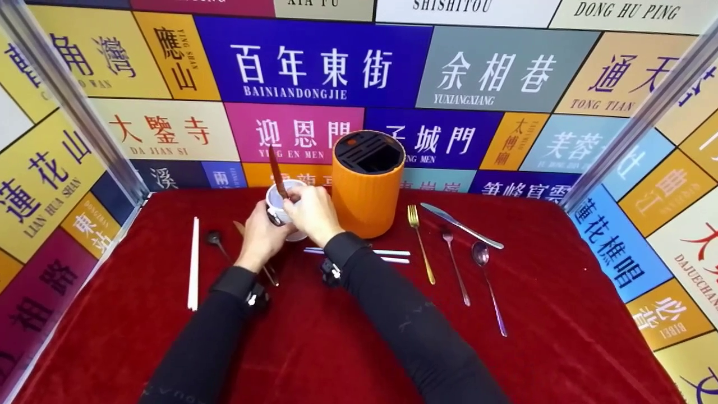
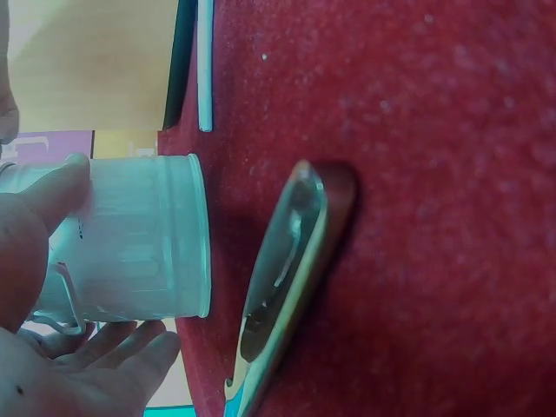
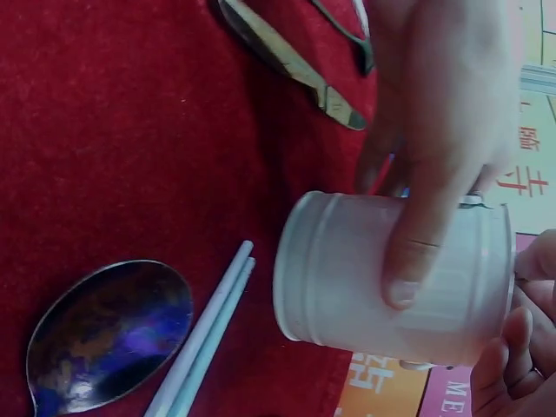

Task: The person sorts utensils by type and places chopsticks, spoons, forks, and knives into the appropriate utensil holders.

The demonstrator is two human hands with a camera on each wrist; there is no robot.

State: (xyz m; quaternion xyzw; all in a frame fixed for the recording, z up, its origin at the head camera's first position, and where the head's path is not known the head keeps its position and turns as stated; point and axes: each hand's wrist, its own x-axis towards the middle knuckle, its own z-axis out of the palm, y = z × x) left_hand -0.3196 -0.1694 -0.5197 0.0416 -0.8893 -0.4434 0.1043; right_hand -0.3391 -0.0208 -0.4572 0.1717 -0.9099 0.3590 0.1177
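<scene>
My left hand grips a translucent white cup, fingers and thumb around its side. The cup is upright, its base close over the red cloth. A small handle shows on its side in the left wrist view. At the cup's mouth my right hand pinches a reddish-brown knife, which sticks up from the fingertips; its lower end is hidden. A gold-edged knife lies beside the cup. A pair of pale chopsticks and a dark iridescent spoon lie near my right wrist.
An orange utensil holder with a black slotted top stands just right of the cup. To the right lie a gold fork, a silver knife, a pinkish fork and a spoon. White chopsticks and a dark spoon lie left.
</scene>
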